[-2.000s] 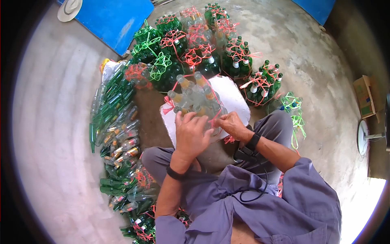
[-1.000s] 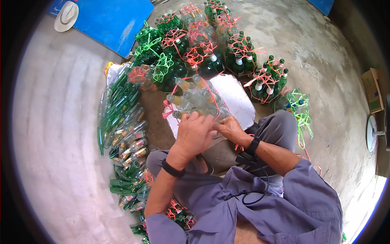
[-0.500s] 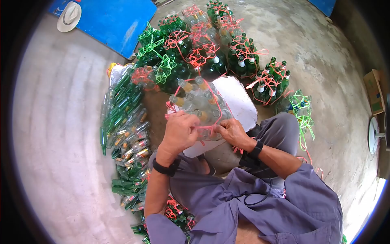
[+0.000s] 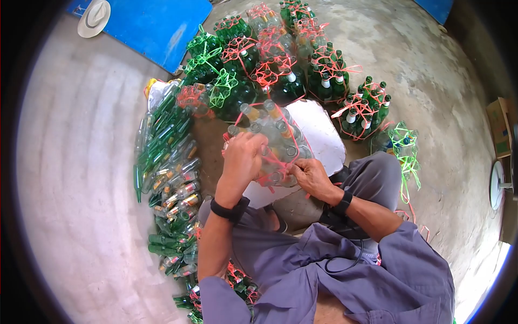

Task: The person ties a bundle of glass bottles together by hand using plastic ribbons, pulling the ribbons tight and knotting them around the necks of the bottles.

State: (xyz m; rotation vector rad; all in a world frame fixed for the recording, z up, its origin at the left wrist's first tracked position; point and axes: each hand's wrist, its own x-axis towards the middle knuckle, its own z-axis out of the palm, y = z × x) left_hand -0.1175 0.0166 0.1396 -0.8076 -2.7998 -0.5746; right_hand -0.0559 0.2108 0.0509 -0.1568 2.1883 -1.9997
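Note:
Several clear glass bottles (image 4: 275,137) stand in a cluster in front of me, on or against a white board (image 4: 318,127). Pink plastic twine (image 4: 278,162) runs around and across their necks. My left hand (image 4: 244,154) is closed on the twine at the cluster's left side, its fingertips partly hidden behind the hand. On the near right side, my right hand (image 4: 310,175) pinches the same twine between thumb and fingers, close to the bottle mouths.
Green bottles (image 4: 361,110) bundled with pink and green twine stand beyond and to the right. Loose bottles (image 4: 162,146) lie piled along the left. A blue board (image 4: 156,32) with a hat (image 4: 94,19) is at the upper left, a cardboard box (image 4: 501,127) at the right wall.
My left hand has moved up and away from the right hand, over the left bottles. My right hand keeps its pinch on the twine, nearly in place.

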